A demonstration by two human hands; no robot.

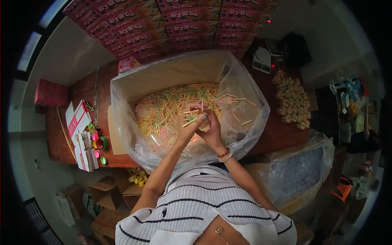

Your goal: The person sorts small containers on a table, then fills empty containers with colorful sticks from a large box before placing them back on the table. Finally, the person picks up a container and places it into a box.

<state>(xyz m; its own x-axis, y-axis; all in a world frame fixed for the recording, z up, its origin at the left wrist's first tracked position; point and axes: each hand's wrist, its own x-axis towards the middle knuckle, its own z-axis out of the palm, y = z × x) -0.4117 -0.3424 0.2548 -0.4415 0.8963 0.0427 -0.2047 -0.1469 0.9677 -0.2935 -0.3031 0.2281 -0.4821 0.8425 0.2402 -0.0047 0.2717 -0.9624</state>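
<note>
A large carton lined with clear plastic holds a heap of thin pastel sticks in yellow, green and pink. Over the heap, my left hand is closed around a small bunch of the sticks, some poking out past the fingers. Close against it on the right, my right hand has its fingers curled in at the same bunch, with a bracelet at its wrist. Several loose sticks lie on the plastic at the carton's right side.
Pink boxes are stacked behind the carton. Flattened white cartons and coloured lids lie left. A scale and wrapped bundles stand right. A plastic-lined box sits lower right. Another person's arm shows far right.
</note>
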